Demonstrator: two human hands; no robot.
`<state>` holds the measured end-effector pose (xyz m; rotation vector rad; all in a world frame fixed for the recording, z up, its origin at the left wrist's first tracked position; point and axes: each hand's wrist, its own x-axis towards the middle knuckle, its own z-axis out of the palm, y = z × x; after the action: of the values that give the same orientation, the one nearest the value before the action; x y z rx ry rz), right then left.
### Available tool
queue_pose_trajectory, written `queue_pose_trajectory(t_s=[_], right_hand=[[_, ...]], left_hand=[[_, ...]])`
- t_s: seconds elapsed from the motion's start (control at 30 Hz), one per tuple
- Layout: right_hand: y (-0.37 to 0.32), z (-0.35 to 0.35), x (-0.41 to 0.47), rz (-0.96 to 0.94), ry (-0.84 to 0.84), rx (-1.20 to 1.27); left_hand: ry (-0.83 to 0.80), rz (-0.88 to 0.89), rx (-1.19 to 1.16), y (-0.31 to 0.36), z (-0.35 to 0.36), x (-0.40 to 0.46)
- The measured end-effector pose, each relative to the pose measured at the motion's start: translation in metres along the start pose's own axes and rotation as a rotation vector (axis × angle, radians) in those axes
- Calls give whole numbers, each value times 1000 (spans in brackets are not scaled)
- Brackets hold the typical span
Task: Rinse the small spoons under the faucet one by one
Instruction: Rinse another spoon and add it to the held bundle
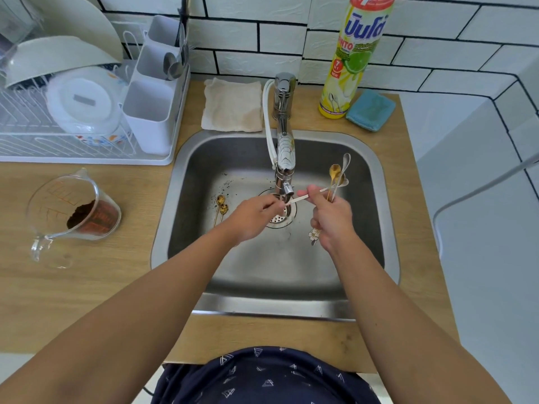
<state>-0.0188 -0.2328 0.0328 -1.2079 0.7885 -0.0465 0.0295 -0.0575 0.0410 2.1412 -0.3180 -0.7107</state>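
A wooden counter (96, 290) is seen w/ a steel sink (361, 158) set into it; white tiled wall behind. At far left a white dish rack (87, 158) is stood on the counter, loaded w/ bowls, a lid & a white cutlery caddy (148, 118). Behind the sink a yellow-green dish soap bottle (354, 53) is stood upright, w/ a blue sponge (370, 109) just beside it on the right & a folded, stained cloth (232, 104) laid left of the faucet base. A glass measuring jug (73, 212) w/ brown powder is tilted on the counter left of the sink.

The chrome faucet (284, 141) is reached out over the basin, nozzle above the drain (284, 214).

A thin spoon (303, 197) is held across under the nozzle: one end is pinched by the left hand (253, 217), fingers curled on it, the other by thumb & fingertip of the right hand (332, 220). A bunch of small spoons (338, 177), gold & silver, is also gripped in the right hand, bowls up, a flower-shaped handle end seen below the palm. Two gold spoons (221, 205) are left lying on the sink floor left of the drain, dark specks around them.
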Motion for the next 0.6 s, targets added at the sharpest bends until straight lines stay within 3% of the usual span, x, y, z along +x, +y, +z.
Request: queue_pose_trajectory(t_s=[0.1,0.27,0.47,0.6], right_hand=[[1,1,0,-13,30,-24],[6,19,-11,19,-83,-126],[-5,6,2,-11,35,-38],[-8,8,-2,8,-32,17]], left_hand=[[-65,-59,-5,-5,-8,-2],[-101,33,143,13,2,6],[-86,-139,-178,-3,-6,2],[-106,-190,-342,5,2,8]])
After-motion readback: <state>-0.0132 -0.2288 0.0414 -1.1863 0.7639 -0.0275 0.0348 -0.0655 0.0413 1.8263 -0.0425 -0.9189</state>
